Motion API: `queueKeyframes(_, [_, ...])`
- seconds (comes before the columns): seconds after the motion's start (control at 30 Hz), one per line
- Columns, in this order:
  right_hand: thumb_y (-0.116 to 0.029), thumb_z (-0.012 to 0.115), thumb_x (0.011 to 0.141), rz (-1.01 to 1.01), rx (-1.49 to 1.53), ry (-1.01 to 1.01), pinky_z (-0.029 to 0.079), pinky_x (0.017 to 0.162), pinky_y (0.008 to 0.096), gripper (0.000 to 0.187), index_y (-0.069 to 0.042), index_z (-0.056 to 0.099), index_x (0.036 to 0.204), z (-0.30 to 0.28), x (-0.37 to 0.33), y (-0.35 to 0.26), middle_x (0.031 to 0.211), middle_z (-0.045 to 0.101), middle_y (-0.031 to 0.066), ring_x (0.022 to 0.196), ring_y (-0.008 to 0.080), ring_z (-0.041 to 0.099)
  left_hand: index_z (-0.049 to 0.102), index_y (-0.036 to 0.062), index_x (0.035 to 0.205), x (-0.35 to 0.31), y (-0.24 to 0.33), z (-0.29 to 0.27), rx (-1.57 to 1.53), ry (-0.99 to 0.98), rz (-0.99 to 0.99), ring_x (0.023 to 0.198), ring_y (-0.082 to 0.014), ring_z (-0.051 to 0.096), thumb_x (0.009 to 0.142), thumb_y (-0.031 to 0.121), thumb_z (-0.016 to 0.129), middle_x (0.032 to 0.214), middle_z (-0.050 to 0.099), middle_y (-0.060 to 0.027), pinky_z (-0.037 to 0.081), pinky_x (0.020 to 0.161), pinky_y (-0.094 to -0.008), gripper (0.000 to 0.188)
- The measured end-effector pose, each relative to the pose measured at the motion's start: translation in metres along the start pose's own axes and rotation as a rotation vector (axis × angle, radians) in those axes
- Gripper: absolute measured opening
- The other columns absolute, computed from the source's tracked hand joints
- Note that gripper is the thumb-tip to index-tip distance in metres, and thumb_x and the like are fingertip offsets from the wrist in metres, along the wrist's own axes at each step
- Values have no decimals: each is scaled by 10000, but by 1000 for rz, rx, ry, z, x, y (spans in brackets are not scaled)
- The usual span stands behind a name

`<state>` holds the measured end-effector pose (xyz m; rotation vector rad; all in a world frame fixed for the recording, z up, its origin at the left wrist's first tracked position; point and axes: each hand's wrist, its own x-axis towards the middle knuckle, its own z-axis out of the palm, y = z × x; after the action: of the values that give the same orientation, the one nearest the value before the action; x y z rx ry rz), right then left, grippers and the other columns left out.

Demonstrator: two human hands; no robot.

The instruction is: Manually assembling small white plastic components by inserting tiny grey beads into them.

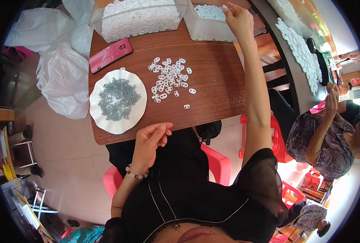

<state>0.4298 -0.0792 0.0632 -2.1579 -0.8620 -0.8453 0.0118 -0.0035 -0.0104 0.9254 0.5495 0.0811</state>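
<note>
My right hand (240, 21) reaches over the clear bin at the far right of the table, its fingers pinching a small white plastic piece (225, 7). Below it, pale bluish-white pieces (210, 12) lie in that bin (206, 32). My left hand (148, 145) is closed at the near table edge, thumb pressed against the fingers; whatever it may hold is hidden. A scattered pile of small white oval pieces with two holes (170, 75) lies mid-table. To its left, a scalloped white plate (97, 99) carries many small grey pins (119, 99).
A pink phone (111, 55) lies behind the plate. Another clear bin (95, 18), heaped with white pieces (141, 18), stands at the back. White plastic bags (64, 81) are left of the table. To the right, another person (323, 137) sits at a dark table (285, 48).
</note>
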Motion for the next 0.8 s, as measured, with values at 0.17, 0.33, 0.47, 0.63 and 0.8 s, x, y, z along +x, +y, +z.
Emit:
queueKeyframes(0.17, [-202,643,874,-35,-37,-2,503,634,296,223,-2,696,959,-9,-22,-30,731,681,138,637,172,649,669,-38,1032,-1,-1,-9,21,24,16,639,-52,518,956,173,573,805,633,-19,401,571,-188,245])
queueKeyframes(0.33, [-135,639,868,63,280,-398,484,620,284,134,-13,683,902,-33,-106,-86,751,670,125,666,178,635,675,-33,1009,4,-3,-13,22,21,-21,631,-47,520,954,172,574,783,628,-15,401,565,-185,235])
queueKeyframes(0.47, [-102,677,832,38,301,-599,480,600,303,88,-27,678,877,-42,-165,-104,781,660,113,679,202,622,681,-27,994,7,-2,-10,40,-7,-31,621,-38,519,955,170,571,774,628,-11,395,553,-174,229])
queueKeyframes(0.63, [-139,710,800,12,287,-700,489,619,360,113,-66,689,884,-41,-198,-122,760,628,85,695,267,597,686,-20,989,8,-5,-13,58,-6,-33,605,-33,512,956,176,572,773,631,-8,384,531,-168,229])
queueKeyframes(0.8, [-151,714,790,-33,191,-690,485,657,378,136,-82,683,903,-35,-207,-128,783,616,77,773,259,589,688,-13,991,6,-6,-14,76,-5,-23,598,-29,507,958,181,571,780,634,-7,372,517,-163,229])
